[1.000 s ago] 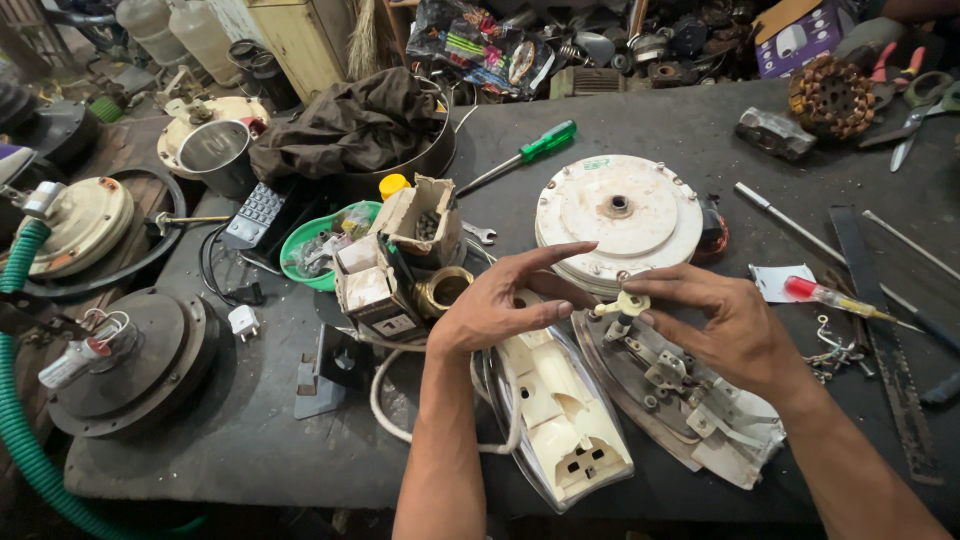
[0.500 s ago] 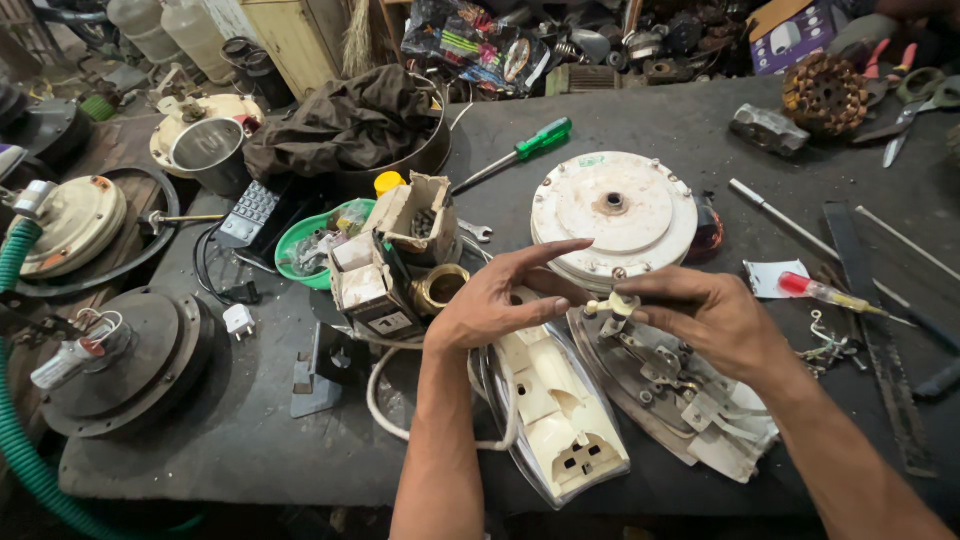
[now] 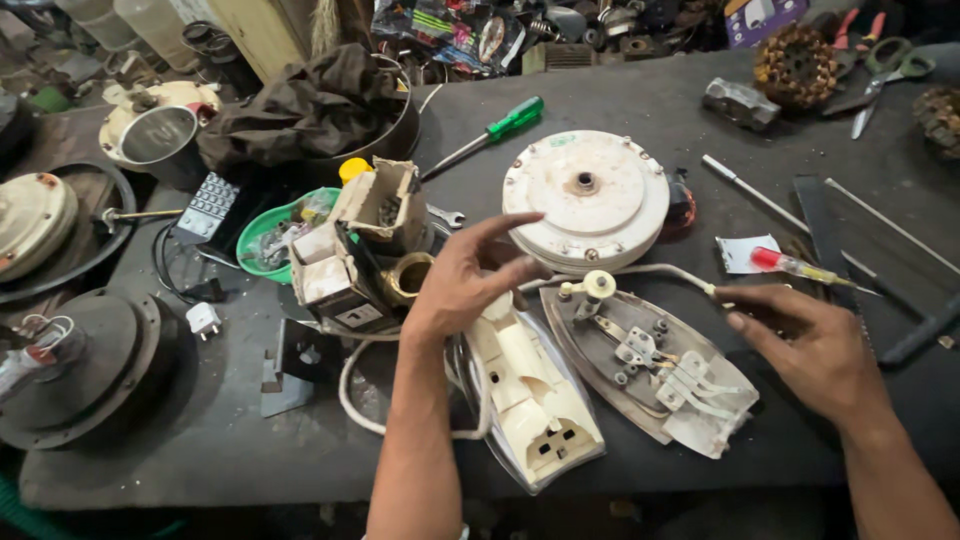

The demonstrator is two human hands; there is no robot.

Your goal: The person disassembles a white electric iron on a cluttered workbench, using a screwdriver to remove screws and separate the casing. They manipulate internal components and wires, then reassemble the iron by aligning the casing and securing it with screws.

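Note:
An opened clothes iron lies in front of me. Its cream plastic cover [image 3: 530,390] is on the left and its metal soleplate [image 3: 650,370], with bare terminals and a cream knob [image 3: 598,285], is on the right. My left hand [image 3: 465,280] rests on the front tip of the cover with its fingers spread and the index finger stretched toward a round white motor disc [image 3: 585,200]. My right hand [image 3: 810,350] is at the right of the soleplate. Its fingertips pinch the end of a white wire [image 3: 650,270] that runs along the soleplate's far edge.
A green-handled screwdriver [image 3: 500,125] and a dark cloth [image 3: 300,100] lie beyond the disc. A red tester screwdriver [image 3: 790,265], metal rods and scissors [image 3: 890,70] are at the right. A green bowl [image 3: 270,230], boxy parts [image 3: 340,270] and dark round motors [image 3: 80,370] crowd the left.
My right hand has moved away to the right from the cream knob, drawing the white wire out straight. My left hand has stayed on the cover.

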